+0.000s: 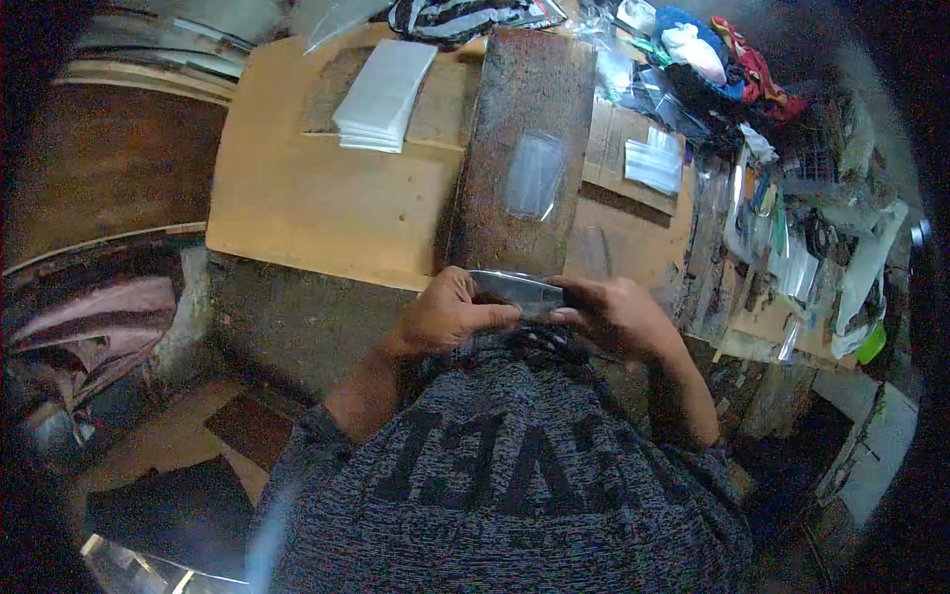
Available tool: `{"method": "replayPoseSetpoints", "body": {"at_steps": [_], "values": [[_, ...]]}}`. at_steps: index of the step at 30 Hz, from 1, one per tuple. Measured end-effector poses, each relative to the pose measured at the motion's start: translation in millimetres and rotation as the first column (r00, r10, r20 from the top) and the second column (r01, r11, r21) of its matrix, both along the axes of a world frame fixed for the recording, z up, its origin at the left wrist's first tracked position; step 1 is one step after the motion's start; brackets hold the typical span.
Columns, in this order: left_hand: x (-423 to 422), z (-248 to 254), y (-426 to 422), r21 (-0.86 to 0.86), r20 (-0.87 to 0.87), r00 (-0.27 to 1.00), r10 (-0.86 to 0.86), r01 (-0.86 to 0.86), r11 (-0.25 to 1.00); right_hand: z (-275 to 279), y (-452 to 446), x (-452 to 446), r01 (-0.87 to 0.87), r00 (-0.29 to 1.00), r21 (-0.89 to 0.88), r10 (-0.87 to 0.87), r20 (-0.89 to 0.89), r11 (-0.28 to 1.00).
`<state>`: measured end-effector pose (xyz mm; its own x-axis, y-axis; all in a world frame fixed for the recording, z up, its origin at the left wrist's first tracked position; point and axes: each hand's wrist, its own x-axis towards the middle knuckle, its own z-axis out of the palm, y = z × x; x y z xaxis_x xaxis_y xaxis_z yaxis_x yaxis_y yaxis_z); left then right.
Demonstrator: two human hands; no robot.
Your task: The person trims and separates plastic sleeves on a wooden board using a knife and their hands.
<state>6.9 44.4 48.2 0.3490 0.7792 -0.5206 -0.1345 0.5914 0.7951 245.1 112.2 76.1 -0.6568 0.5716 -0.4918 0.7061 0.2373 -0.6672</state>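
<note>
Close to my body, both hands grip a clear plastic sheet (517, 289) that looks like a flat bag. My left hand (447, 312) pinches its left end, thumb stretched along the lower edge. On the opposite end, the fingers and thumb of my right hand (616, 315) are closed. Just beyond the hands lies a dark, worn wooden board (534, 89). Some clear plastic pieces (536, 176) rest on that board. A stack of whitish plastic sheets (386, 94) sits to the left of it, and a smaller stack (653, 163) to its right.
Yellowish cardboard (327, 208) covers the table under the board. Coloured cloths and plastic (698, 54) are heaped at the back right. Loose tools and strips (772, 218) clutter the right side, near a green item (871, 344). Pinkish fabric (99, 322) lies at the left.
</note>
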Motion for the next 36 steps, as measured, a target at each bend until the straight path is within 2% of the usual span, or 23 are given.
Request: {"method": "replayPoseSetpoints", "body": {"at_steps": [2,4,5,7,9,10,12,13,15,17,18,19,20,21,22,25,27,28,30,31,34,35,36], "values": [[1,-1,-2,0.042,0.016,0.999,-0.029,0.028,0.999,4,2,-5,-0.018,1.0,-0.009,0.019,0.012,1.0],[2,-1,-9,0.034,-0.02,0.999,0.045,-0.044,0.998,2,5,-3,-0.036,0.999,-0.017,0.036,0.025,0.999],[-3,-2,-7,0.035,-0.02,0.999,0.044,-0.043,0.998,-4,7,3,-0.065,0.998,0.063,0.066,-0.007,0.996],[-15,6,1,0.082,-0.126,0.964,-0.236,0.247,0.966,-15,16,15,-0.098,0.994,0.142,0.104,-0.04,0.985],[-18,5,-3,0.045,-0.118,0.974,-0.194,0.201,0.979,-20,28,22,0.333,0.941,0.217,-0.308,-0.141,0.918],[-20,5,-5,0.007,-0.11,0.982,-0.153,0.154,0.988,-16,29,20,0.329,0.942,0.217,-0.303,-0.145,0.919],[-18,5,-2,-0.017,-0.133,0.983,-0.129,0.128,0.992,-1,27,12,0.537,0.809,-0.245,-0.575,-0.123,0.807],[-14,5,2,-0.034,-0.152,0.982,-0.109,0.105,0.994,3,19,-1,0.508,0.76,-0.39,-0.613,-0.216,0.768],[-5,-3,8,-0.007,-0.163,0.982,-0.092,0.092,0.996,-37,3,-15,0.405,0.715,-0.427,-0.571,-0.404,0.808],[2,-13,13,0.015,-0.18,0.981,-0.069,0.073,0.997,-66,2,-26,0.382,0.709,-0.418,-0.551,-0.44,0.824],[4,-20,15,0.069,-0.176,0.984,0.008,0.004,0.998,-70,4,-32,0.359,0.699,-0.415,-0.535,-0.474,0.836],[5,-25,17,0.122,-0.167,0.982,0.083,-0.063,0.991,-72,8,-38,0.362,0.698,-0.408,-0.533,-0.478,0.839],[4,-29,18,0.13,-0.166,0.983,0.081,-0.06,0.99,-73,15,-44,0.488,0.657,-0.399,-0.628,-0.417,0.776],[4,-32,17,0.168,-0.24,0.958,0.16,-0.121,0.978,-74,23,-48,0.605,0.6,-0.382,-0.715,-0.358,0.699],[3,-35,17,0.211,-0.308,0.921,0.238,-0.178,0.961,-79,33,-51,0.608,0.597,-0.375,-0.714,-0.365,0.7],[-1,-52,7,0.198,-0.272,0.912,0.309,-0.261,0.945,-107,65,-57,0.739,0.515,-0.266,-0.774,-0.369,0.619],[-3,-61,0,0.203,-0.27,0.914,0.303,-0.254,0.946,-117,82,-55,0.75,0.601,-0.032,-0.7,-0.386,0.661],[-4,-68,-4,0.2,-0.267,0.916,0.299,-0.251,0.947,-111,84,-55,0.751,0.6,-0.029,-0.699,-0.389,0.66],[-4,-73,-10,0.188,-0.242,0.922,0.302,-0.261,0.947,-101,87,-55,0.774,0.622,0.197,-0.666,-0.412,0.602],[-4,-67,-13,0.181,-0.278,0.912,0.303,-0.26,0.949,-112,88,-45,0.725,0.679,0.314,-0.561,-0.474,0.613],[-4,-73,-22,0.209,-0.359,0.873,0.329,-0.268,0.94,-107,76,-18,0.747,0.654,0.303,-0.574,-0.492,0.592],[-5,-79,-25,0.244,-0.404,0.844,0.352,-0.271,0.931,-118,70,-4,0.715,0.699,0.419,-0.547,-0.461,0.56],[-4,-78,-26,0.243,-0.404,0.845,0.35,-0.269,0.932,-123,64,9,0.716,0.698,0.418,-0.549,-0.46,0.559]]}}
